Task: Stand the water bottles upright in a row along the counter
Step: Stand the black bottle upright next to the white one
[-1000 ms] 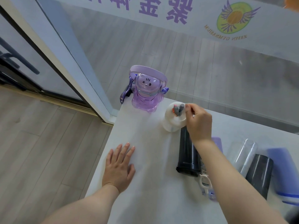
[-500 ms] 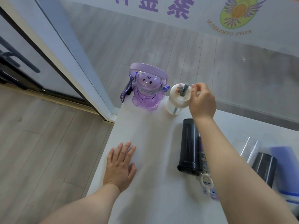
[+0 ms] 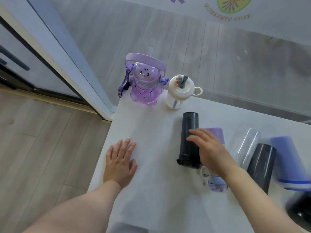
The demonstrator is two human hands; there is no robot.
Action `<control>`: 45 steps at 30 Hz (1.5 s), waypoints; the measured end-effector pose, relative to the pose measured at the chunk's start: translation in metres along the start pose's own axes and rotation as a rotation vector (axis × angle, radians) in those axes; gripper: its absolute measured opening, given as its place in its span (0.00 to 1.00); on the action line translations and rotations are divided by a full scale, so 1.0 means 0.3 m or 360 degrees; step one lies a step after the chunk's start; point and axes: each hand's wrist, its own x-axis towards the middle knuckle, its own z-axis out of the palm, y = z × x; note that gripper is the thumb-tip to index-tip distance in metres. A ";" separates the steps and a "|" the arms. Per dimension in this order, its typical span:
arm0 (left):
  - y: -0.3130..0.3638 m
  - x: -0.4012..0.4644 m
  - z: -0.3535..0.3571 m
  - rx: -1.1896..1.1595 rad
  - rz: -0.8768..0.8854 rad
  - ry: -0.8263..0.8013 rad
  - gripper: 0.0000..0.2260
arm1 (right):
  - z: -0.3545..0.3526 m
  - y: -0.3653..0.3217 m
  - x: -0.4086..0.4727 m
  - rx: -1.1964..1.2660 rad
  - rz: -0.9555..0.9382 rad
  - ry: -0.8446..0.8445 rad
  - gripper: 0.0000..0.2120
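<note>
Pale wood-look floor planks (image 3: pixel 42 140) fill the left side. A white door frame (image 3: pixel 67 52) with a dark edge runs diagonally beside a glass panel (image 3: pixel 168 31), which carries a round yellow-green logo (image 3: pixel 234 4) with mirrored lettering.

Two bottles stand upright at the far end of the counter (image 3: pixel 151 190), the bear-shaped bottle (image 3: pixel 144 84) left of the straw bottle (image 3: pixel 180 92). Nearer, several bottles lie on their sides, the leftmost flask (image 3: pixel 189 132) just right of the flat left hand (image 3: pixel 120 163).
</note>
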 end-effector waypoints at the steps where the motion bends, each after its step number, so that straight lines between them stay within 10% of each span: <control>1: 0.001 0.000 -0.002 0.0001 -0.0003 0.0002 0.27 | 0.011 -0.007 -0.015 -0.0056 -0.0050 -0.0096 0.21; 7: 0.002 -0.001 -0.004 0.0014 -0.0011 0.0004 0.27 | 0.040 -0.001 -0.044 -0.0339 -0.0130 -0.0593 0.46; 15: 0.001 -0.001 -0.002 0.0031 -0.0011 -0.0003 0.27 | 0.034 -0.013 0.026 -0.0589 -0.0362 -0.0635 0.43; 23: 0.003 -0.001 -0.002 0.0013 -0.0009 0.0008 0.27 | 0.046 -0.060 0.023 -0.0258 -0.0127 -0.0250 0.37; 36: 0.007 0.002 -0.004 0.0000 -0.0005 0.0021 0.27 | -0.064 -0.131 0.048 0.0820 0.1060 0.0345 0.27; 45: 0.009 0.002 -0.003 0.0013 -0.0012 0.0006 0.27 | -0.073 -0.044 0.128 0.0965 0.1232 0.0522 0.21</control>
